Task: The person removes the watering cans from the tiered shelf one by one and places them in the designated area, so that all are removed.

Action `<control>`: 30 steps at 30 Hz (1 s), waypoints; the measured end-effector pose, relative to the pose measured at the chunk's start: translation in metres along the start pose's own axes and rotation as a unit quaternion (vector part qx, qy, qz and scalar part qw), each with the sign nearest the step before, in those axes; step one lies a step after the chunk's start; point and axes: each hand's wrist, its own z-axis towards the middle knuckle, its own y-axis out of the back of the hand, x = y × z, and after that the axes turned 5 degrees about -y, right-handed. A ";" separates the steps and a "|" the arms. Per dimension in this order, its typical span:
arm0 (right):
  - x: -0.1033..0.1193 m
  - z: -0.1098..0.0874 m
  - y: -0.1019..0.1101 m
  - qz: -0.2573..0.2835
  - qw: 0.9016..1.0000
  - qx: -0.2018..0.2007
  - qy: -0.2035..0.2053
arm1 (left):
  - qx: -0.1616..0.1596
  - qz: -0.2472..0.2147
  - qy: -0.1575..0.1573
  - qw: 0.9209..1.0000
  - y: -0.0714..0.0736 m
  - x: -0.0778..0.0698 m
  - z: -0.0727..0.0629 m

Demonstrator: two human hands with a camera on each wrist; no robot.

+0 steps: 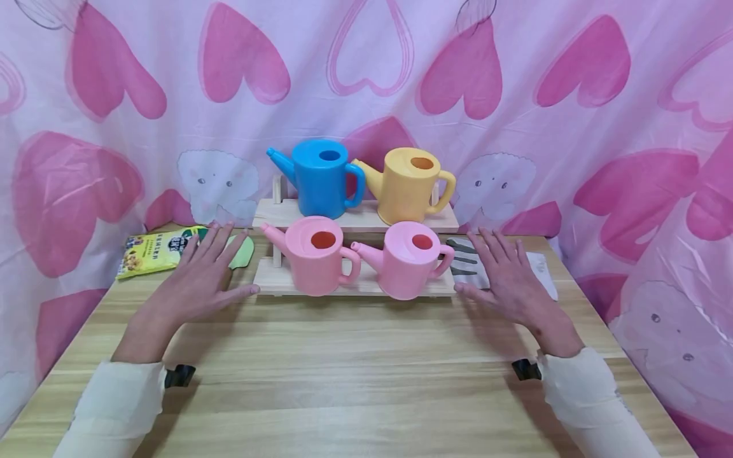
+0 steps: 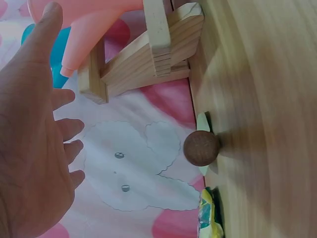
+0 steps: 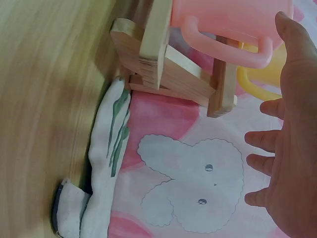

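Two pink toy watering cans, one on the left [image 1: 314, 270] and one on the right [image 1: 403, 270], stand on the lower shelf of a small wooden rack [image 1: 366, 220]. Behind them, on the upper shelf, are a blue watering can [image 1: 321, 187] and a yellow one [image 1: 403, 194]. To the rack's left, my left hand [image 1: 197, 280] is held with fingers spread and palm down, holding nothing. My right hand [image 1: 512, 280] mirrors it on the other side, also with spread fingers and nothing held. Both wrist views show the hands apart from the cans.
Left of the rack lie a yellow printed packet [image 1: 157, 253] and a green-bladed tool [image 1: 243, 252] with a round brown handle end [image 2: 201, 148]. A white fabric glove with dark stripes [image 3: 101, 153] lies on the right. A pink heart-patterned curtain [image 1: 366, 63] hangs behind the wooden table [image 1: 355, 369].
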 end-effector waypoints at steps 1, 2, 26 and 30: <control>0.000 0.000 0.001 0.002 1.000 0.000 -0.001 | 0.000 0.000 0.001 1.000 0.001 0.000 0.000; 0.000 0.001 0.002 0.004 1.000 0.000 -0.001 | 0.001 0.000 0.001 1.000 0.002 0.000 0.001; 0.002 0.060 0.038 0.213 0.976 -0.053 0.006 | -0.110 -0.288 0.016 0.951 0.009 0.028 0.058; 0.003 0.071 0.038 0.227 0.971 -0.077 0.001 | -0.118 -0.334 0.035 0.934 0.000 0.030 0.069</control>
